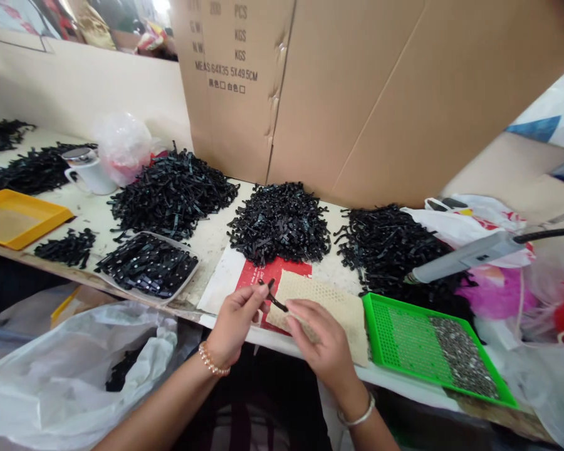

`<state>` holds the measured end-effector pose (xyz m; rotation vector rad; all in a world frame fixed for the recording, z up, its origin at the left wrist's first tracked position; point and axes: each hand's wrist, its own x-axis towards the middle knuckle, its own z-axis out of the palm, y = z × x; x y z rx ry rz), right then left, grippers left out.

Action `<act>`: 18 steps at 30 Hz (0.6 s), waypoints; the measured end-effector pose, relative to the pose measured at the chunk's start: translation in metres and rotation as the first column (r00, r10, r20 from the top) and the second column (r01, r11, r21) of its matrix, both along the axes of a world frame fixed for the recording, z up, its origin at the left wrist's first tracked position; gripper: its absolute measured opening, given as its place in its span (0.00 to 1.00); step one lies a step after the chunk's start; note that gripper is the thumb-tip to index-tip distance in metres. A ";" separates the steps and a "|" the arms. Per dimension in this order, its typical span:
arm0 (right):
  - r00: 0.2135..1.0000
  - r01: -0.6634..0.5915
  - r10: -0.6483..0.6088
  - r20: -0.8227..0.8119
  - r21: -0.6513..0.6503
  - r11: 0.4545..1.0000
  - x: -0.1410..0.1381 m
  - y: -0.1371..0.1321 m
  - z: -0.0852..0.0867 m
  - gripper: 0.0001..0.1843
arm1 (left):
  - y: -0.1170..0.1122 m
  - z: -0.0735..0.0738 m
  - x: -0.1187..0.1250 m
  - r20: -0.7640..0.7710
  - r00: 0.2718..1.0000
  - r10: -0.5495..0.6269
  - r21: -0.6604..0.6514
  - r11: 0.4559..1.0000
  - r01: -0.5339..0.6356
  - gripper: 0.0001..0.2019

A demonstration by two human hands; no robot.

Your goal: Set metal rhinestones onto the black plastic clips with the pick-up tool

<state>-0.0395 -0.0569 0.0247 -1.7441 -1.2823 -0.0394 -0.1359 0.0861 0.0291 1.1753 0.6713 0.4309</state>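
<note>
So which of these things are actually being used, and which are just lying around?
In use: left hand, right hand, black strip, perforated board.

Lying about: white mug, yellow tray, green tray, cardboard box.

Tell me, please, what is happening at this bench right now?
A person holds a small black strip pinched in the left hand, while the right hand rests on a perforated beige board. Heaps of black parts lie behind, and a green tray of small metal pieces sits to the right.
</note>
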 end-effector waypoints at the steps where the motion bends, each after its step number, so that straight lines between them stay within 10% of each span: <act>1: 0.999 0.002 -0.003 -0.037 -0.016 1.000 0.009 0.008 0.003 0.12 | 0.008 0.000 -0.001 0.002 0.999 0.049 0.021 0.999 -0.049 0.21; 6: 0.971 0.019 -0.066 -0.230 -0.199 0.980 0.056 0.075 -0.012 0.13 | 0.042 -0.006 -0.018 0.007 0.985 0.174 0.075 0.982 -0.174 0.22; 10: 0.983 0.127 -0.171 -0.064 -0.430 0.894 0.071 0.119 -0.032 0.10 | 0.050 -0.016 -0.031 -0.022 0.983 0.184 0.089 0.979 -0.182 0.21; 18: 0.963 0.268 -0.215 0.164 -0.471 0.841 0.059 0.131 -0.043 0.09 | 0.058 -0.030 -0.024 -0.061 0.996 0.069 0.100 0.993 -0.063 0.22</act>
